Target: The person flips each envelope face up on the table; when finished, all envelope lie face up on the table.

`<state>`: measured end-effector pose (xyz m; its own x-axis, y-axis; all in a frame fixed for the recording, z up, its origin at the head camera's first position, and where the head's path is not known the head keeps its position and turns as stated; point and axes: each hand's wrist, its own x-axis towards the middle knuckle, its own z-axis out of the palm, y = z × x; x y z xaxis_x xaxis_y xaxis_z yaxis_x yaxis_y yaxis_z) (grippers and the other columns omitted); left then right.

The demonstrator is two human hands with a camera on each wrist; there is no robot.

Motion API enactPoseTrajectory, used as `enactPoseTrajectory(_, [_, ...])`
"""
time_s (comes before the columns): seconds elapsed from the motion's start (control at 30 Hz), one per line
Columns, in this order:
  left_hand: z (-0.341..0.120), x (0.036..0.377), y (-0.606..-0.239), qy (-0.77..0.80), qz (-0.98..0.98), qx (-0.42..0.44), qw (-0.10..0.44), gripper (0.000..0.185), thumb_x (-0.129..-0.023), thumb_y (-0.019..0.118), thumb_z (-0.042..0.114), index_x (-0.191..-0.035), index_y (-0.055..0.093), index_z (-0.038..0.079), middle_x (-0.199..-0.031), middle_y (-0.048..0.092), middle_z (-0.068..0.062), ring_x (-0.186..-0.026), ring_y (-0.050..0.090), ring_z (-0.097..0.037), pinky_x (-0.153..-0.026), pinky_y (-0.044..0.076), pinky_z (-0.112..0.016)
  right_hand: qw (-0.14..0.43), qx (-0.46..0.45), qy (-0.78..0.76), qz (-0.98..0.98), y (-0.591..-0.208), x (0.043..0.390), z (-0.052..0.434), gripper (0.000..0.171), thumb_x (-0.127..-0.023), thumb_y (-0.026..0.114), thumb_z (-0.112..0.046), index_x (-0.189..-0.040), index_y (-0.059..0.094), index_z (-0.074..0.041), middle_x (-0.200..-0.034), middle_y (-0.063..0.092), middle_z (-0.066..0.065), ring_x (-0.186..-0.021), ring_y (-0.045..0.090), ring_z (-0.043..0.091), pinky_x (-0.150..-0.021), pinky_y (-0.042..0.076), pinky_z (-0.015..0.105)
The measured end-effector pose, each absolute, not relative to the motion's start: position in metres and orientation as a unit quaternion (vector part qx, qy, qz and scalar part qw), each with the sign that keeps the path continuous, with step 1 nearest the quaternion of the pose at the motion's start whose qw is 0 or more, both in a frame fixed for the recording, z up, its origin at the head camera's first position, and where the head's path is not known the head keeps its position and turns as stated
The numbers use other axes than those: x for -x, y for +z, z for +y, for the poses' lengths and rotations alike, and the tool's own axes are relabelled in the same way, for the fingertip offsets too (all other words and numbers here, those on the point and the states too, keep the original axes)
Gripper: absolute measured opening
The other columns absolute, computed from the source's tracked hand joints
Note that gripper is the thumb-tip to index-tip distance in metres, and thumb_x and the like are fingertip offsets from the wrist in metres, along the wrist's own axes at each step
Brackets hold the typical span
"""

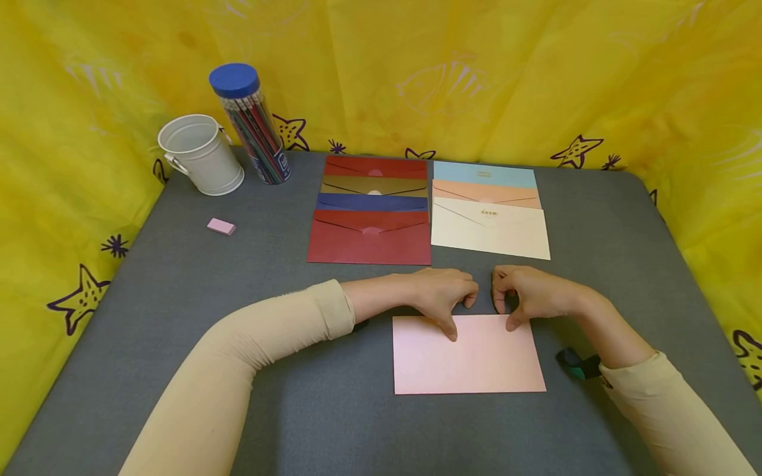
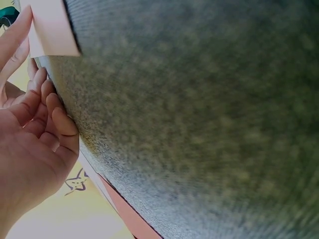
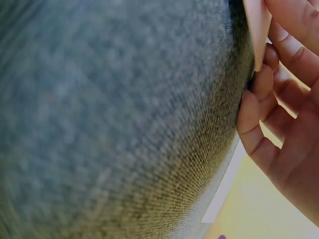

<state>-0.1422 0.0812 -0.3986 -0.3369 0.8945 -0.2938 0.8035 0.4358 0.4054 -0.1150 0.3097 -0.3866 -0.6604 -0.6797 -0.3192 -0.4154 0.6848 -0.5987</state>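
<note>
A plain pink envelope (image 1: pixel 467 363) lies flat in front of the person, its flap side out of sight. My left hand (image 1: pixel 443 291) reaches over its far edge, the thumb resting on the pink surface and the other fingers bent down beyond it. My right hand (image 1: pixel 536 294) touches the same far edge near its right corner, thumb on top, fingers curled on the table side. In the left wrist view the left thumb overlaps the pink envelope (image 2: pixel 55 30). The right wrist view shows the right fingertips close beside a corner of the envelope (image 3: pixel 256 30).
Beyond the hands lie two overlapping columns of envelopes: red, gold and blue ones (image 1: pixel 369 244) at left, light blue, orange and cream ones (image 1: pixel 488 231) at right. A white bucket (image 1: pixel 205 158), a blue-lidded pencil tub (image 1: pixel 256 132) and a pink eraser (image 1: pixel 221 227) stand farther left.
</note>
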Motion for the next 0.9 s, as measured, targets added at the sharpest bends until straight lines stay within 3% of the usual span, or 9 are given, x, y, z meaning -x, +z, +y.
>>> enactPoseTrajectory(0.3, [0.075, 0.15, -0.398, 0.158, 0.789, -0.525, 0.277, 0.03, -0.077, 0.084, 0.031, -0.089, 0.062, 0.013, -0.089, 0.049, 0.003, -0.081, 0.047, -0.009, -0.067, 0.036, -0.017, 0.293, 0.285, -0.274, 0.871, -0.381, 0.12, 0.316, 0.02, -0.078, 0.081, -0.012, -0.083, 0.062, -0.015, -0.079, 0.056, -0.004, -0.071, 0.051, 0.006, -0.064, 0.044, 0.021])
enactPoseTrajectory(0.5, [0.062, 0.165, -0.393, 0.238, 0.779, -0.49, 0.311, 0.02, -0.08, 0.079, 0.018, -0.091, 0.065, 0.01, -0.082, 0.056, 0.003, -0.078, 0.052, -0.008, -0.069, 0.041, -0.016, 0.292, 0.258, -0.311, 0.867, -0.378, 0.121, 0.325, 0.015, -0.09, 0.07, -0.016, -0.09, 0.056, -0.011, -0.076, 0.051, -0.002, -0.067, 0.049, 0.005, -0.06, 0.042, 0.022])
enactPoseTrajectory(0.9, [0.033, 0.197, -0.374, 0.366, 0.803, -0.375, 0.284, 0.013, -0.086, 0.072, 0.014, -0.098, 0.069, 0.009, -0.089, 0.065, -0.002, -0.082, 0.056, -0.011, -0.074, 0.044, -0.02, 0.156, 0.225, -0.409, 0.87, -0.37, 0.13, 0.353, 0.007, -0.096, 0.058, 0.0, -0.097, 0.052, 0.002, -0.083, 0.049, -0.002, -0.07, 0.049, 0.013, -0.058, 0.041, 0.028])
